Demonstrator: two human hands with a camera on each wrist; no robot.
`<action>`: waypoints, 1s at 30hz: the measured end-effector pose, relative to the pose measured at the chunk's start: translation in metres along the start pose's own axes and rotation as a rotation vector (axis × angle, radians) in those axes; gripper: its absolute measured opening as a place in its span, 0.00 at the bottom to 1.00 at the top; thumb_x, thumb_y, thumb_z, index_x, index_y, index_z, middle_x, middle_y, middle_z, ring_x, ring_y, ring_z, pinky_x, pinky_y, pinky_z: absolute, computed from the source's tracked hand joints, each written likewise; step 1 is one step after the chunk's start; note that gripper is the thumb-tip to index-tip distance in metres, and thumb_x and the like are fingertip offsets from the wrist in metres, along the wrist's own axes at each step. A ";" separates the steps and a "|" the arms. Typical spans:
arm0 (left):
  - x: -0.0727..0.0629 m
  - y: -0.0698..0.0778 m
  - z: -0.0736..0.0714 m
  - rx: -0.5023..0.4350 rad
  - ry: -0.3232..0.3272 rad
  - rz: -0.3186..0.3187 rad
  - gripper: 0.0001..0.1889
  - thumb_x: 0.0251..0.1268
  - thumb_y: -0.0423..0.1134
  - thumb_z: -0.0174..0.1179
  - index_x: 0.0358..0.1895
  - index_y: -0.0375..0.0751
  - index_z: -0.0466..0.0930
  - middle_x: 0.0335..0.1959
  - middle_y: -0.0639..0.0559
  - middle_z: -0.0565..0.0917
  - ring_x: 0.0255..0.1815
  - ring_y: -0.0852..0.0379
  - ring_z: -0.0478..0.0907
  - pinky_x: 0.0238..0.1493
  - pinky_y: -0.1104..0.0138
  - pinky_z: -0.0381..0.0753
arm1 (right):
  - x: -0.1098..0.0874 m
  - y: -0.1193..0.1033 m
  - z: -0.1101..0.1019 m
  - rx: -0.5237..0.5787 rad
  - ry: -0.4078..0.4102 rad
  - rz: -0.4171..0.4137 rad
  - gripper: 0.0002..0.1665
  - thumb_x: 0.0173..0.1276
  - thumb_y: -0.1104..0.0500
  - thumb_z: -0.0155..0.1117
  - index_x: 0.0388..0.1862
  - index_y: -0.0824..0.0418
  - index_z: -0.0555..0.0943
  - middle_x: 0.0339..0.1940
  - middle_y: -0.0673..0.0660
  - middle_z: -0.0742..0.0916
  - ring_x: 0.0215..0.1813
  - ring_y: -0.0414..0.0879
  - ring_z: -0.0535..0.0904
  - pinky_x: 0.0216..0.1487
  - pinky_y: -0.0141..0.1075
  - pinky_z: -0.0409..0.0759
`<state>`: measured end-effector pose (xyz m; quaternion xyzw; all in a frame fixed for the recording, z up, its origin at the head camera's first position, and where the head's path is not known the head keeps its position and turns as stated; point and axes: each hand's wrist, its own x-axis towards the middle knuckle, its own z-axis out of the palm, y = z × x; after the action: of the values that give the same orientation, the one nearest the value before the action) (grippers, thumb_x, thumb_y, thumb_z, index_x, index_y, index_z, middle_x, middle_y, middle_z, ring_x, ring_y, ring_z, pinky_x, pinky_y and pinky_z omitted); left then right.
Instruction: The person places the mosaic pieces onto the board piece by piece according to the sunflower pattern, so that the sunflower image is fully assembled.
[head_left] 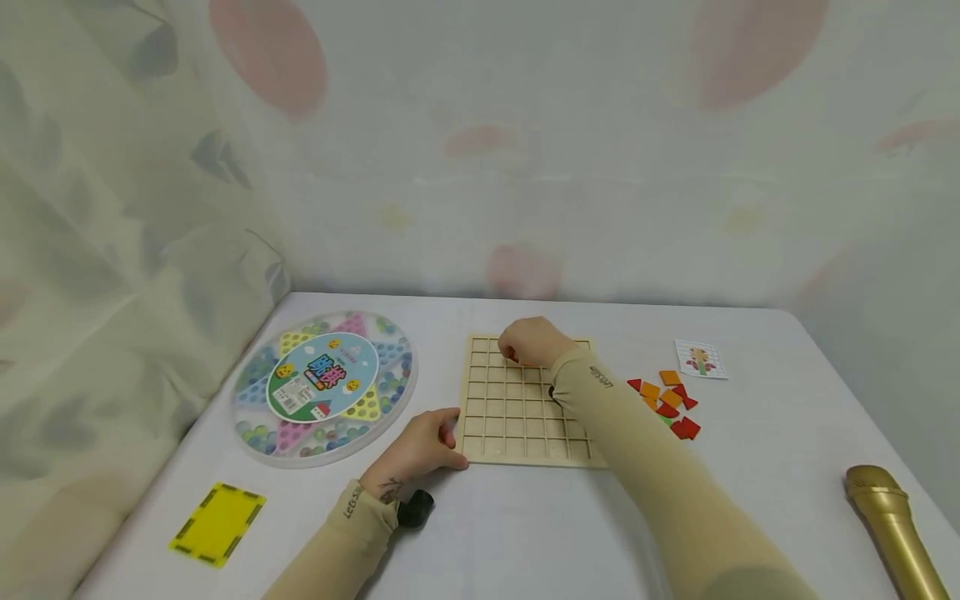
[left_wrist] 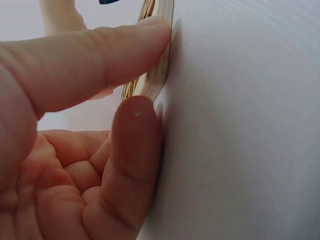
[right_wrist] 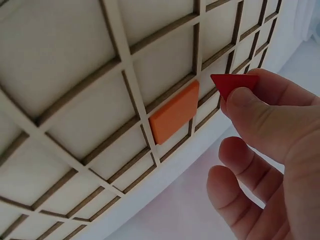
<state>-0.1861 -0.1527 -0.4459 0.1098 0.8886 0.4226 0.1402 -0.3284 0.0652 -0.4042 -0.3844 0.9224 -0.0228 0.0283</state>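
Note:
A pale wooden grid board point(head_left: 504, 427) lies flat in the middle of the table. My left hand point(head_left: 418, 446) holds its near left corner, thumb on the front edge and a bent finger at the left side. Over the far part of the board, my right hand point(head_left: 534, 342) pinches a red triangular piece point(right_wrist: 233, 82) between thumb and forefinger, close above the grid. An orange square piece point(right_wrist: 176, 113) sits in one cell beside that hand; in the head view the hand hides it. The right forearm covers the board's right side.
Loose red, orange and green pieces point(head_left: 670, 400) lie right of the board, below a small picture card point(head_left: 701, 359). At the left are a round Chinese checkers set point(head_left: 324, 379) and a yellow card point(head_left: 218, 524). A gold microphone point(head_left: 892, 521) lies far right.

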 end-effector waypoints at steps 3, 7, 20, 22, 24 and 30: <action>-0.001 0.001 -0.001 -0.001 0.001 0.002 0.42 0.37 0.30 0.73 0.63 0.30 0.66 0.22 0.51 0.71 0.22 0.59 0.66 0.23 0.71 0.66 | 0.000 -0.001 0.001 0.000 -0.006 0.016 0.19 0.57 0.75 0.50 0.20 0.52 0.78 0.20 0.45 0.77 0.29 0.39 0.70 0.36 0.35 0.71; -0.002 0.003 -0.001 -0.003 0.001 0.004 0.43 0.37 0.29 0.73 0.64 0.28 0.65 0.22 0.50 0.72 0.22 0.59 0.65 0.23 0.71 0.66 | -0.001 -0.001 0.002 0.005 0.006 0.032 0.18 0.58 0.74 0.52 0.21 0.52 0.79 0.22 0.45 0.78 0.30 0.40 0.71 0.36 0.35 0.71; -0.002 0.003 0.000 -0.002 0.004 0.008 0.37 0.37 0.29 0.73 0.59 0.31 0.69 0.22 0.51 0.71 0.21 0.59 0.65 0.22 0.71 0.65 | -0.003 -0.002 0.009 -0.020 0.071 0.052 0.13 0.62 0.68 0.56 0.28 0.53 0.83 0.24 0.46 0.82 0.29 0.40 0.70 0.37 0.34 0.73; -0.002 0.003 0.000 -0.009 0.001 0.004 0.37 0.37 0.29 0.73 0.58 0.32 0.70 0.22 0.50 0.71 0.21 0.59 0.65 0.22 0.71 0.65 | -0.003 -0.002 0.012 -0.025 0.081 0.056 0.12 0.63 0.67 0.57 0.29 0.52 0.84 0.25 0.45 0.83 0.29 0.40 0.72 0.38 0.35 0.75; -0.001 0.003 0.000 -0.018 0.000 -0.010 0.38 0.37 0.29 0.73 0.59 0.32 0.70 0.22 0.50 0.71 0.21 0.59 0.66 0.22 0.71 0.65 | -0.002 -0.001 0.015 -0.030 0.089 0.065 0.11 0.63 0.64 0.59 0.29 0.50 0.84 0.27 0.44 0.84 0.31 0.38 0.74 0.41 0.34 0.76; 0.001 0.003 0.000 -0.024 0.003 -0.046 0.42 0.36 0.29 0.73 0.63 0.31 0.66 0.21 0.50 0.71 0.21 0.58 0.66 0.23 0.69 0.67 | -0.004 0.001 0.021 -0.002 0.112 0.074 0.10 0.62 0.64 0.60 0.29 0.50 0.85 0.30 0.44 0.85 0.32 0.37 0.75 0.41 0.34 0.77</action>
<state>-0.1862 -0.1501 -0.4436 0.0869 0.8861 0.4299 0.1498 -0.3252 0.0682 -0.4249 -0.3482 0.9362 -0.0422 -0.0229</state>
